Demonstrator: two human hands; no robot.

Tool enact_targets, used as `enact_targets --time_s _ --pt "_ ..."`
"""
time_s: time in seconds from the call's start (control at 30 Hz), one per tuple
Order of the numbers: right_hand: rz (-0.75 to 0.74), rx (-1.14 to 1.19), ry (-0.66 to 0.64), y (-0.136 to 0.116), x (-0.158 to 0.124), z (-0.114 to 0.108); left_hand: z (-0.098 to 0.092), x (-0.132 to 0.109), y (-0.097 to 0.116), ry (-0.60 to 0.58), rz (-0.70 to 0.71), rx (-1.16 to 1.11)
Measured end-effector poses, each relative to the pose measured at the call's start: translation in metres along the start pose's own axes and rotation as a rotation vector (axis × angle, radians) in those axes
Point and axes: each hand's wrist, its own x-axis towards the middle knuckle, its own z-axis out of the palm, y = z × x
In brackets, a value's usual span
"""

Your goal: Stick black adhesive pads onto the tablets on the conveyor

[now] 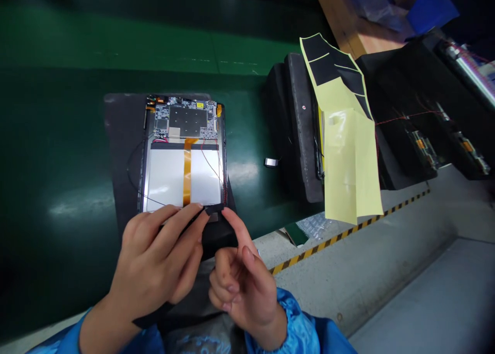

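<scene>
An opened tablet (225,153) lies on a dark mat, its circuit board (188,121) at the far end and pale battery cells (205,171) nearer me. An amber ribbon cable (187,171) runs down between the cells. My left hand (162,258) is over the tablet's near edge, thumb and fingers closed on a short strip of black tape (214,209). My right hand (245,279) has its index finger stretched out, its tip at the tape's right end. The other fingers are curled, and the thumb stands apart. My left hand covers the tablet's near left corner.
A small metallic part (271,162) lies on the green table (247,189). Right of it, a yellow backing sheet (350,153) with black adhesive pieces rests against dark foam blocks (299,132). More foam with wired parts (425,148) stands farther right. Striped tape (328,245) marks the floor.
</scene>
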Motion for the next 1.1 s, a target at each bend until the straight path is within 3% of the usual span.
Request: enact_targets --time_s 0.5,0.7,0.9,1.1 --pt "-0.046 -0.051 0.125 0.004 -0.007 0.005 -0.013 0.03 -0.04 -0.136 0.045 -0.311" --pt "-0.096 -0.145 0.114 0.012 -0.011 0.003 -0.013 0.038 -0.03 -0.14 -0.009 -0.352" --pt "-0.038 -0.217 0.194 0.013 -0.011 0.008 0.001 0.045 -0.012 -0.05 -0.265 -0.322" --pt "-0.055 -0.228 0.201 0.01 -0.01 0.011 0.005 0.047 0.002 -0.036 -0.322 -0.238"
